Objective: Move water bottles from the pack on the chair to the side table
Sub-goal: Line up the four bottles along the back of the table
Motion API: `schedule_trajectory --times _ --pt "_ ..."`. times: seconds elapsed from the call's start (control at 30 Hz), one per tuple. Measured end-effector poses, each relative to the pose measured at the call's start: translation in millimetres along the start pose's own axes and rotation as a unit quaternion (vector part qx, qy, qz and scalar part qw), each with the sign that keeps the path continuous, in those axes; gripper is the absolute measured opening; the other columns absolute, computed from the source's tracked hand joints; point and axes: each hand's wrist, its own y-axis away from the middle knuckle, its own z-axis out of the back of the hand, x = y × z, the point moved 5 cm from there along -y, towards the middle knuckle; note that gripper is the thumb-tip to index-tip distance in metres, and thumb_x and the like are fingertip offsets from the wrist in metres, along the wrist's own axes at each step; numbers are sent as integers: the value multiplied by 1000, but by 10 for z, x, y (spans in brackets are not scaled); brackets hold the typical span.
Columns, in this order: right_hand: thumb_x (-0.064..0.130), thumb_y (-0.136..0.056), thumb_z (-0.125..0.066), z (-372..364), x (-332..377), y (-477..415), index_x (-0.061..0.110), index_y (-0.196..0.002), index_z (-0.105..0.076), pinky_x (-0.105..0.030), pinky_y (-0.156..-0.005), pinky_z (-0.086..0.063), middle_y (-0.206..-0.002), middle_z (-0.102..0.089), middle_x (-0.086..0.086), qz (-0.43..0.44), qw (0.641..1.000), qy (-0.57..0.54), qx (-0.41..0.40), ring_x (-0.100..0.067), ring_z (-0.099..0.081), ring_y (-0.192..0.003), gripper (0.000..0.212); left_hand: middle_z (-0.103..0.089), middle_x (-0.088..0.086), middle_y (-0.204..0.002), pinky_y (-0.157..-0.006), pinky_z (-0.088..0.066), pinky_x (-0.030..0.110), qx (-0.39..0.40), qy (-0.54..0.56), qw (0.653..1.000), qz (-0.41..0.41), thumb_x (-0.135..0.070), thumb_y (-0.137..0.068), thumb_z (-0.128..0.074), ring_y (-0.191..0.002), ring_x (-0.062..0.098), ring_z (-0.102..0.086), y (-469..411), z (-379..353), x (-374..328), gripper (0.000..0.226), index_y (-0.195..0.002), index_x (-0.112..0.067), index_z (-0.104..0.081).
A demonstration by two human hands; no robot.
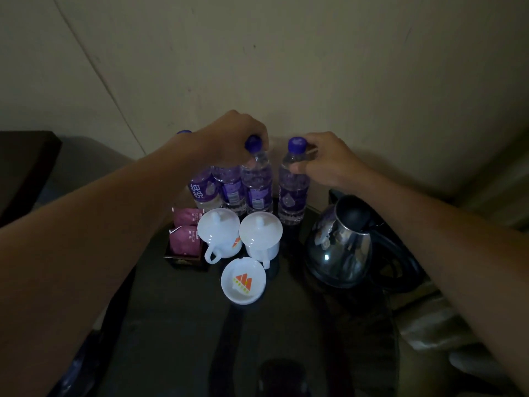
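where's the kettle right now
In the head view the kettle stands on the right side of the table, beside the right lidded cup and under the right forearm.

- The back of the dark glass-topped side table (177, 333) is filled by a row of clear purple-capped water bottles (259, 184) against the beige wall (315, 67).
- Approach from the front is blocked by two white lidded cups (219, 233), a white dish (243, 280) and a steel kettle (339, 247).
- Bare tabletop is left nearest the camera.
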Motion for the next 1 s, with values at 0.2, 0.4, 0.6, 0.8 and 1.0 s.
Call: schedule_trajectory --times 0.2,0.4,0.6,0.8,1.0 --pt "7 -82 -80 -16 -3 -64 12 -112 -68 -35 -89 -53 -112 -71 -10 -38 998 -20 34 -23 -67 -103 33 -72 13 -100 -81 -49 39 -19 -25 999 -15 -1 -70 -76 -94 34 -63 -3 -21 -28 34 -103 -8 -71" --pt "33 -65 -92 125 103 -146 9 -95 -70 -28 -62 -46 -90 -66 -3 -18 995 85 -45 -17 -60 -79 44 -72 15 -99 -79 -47 36 -22 -48 998 -18 1 -70 -71 -96 36 -63 -23 -7 -44 33 -101 -9 -73" --pt "5 -69 -85 71 143 -201 12 -105 -74 -41 -91 -56 -108 -72 -11 3 999 47 28 -25 -69 -101 38 -71 15 -100 -80 -48 39 -26 -50 998 -13 4 -71 -69 -99 36 -61 -30 -21 -41 34 -101 -11 -73" --pt "2 -71 -82 44 146 -223 11 -109 -74 -38 -90 -55 -109 -71 -9 26 999 37 8 -22 -66 -101 40 -72 15 -99 -80 -48 39 -24 -44 999 -16 4 -70 -69 -98 36 -62 -37 -27 -41 33 -100 -10 -73" --pt "3 -73 -82 6 137 -220 12 -106 -74 -36 -89 -53 -104 -71 -6 50 998 26 -2 -18 -64 -96 35 -69 15 -109 -82 -46 34 -16 -35 999 2 -1 -74 -74 -104 34 -60 -56 -24 -23 37 -109 -9 -69"
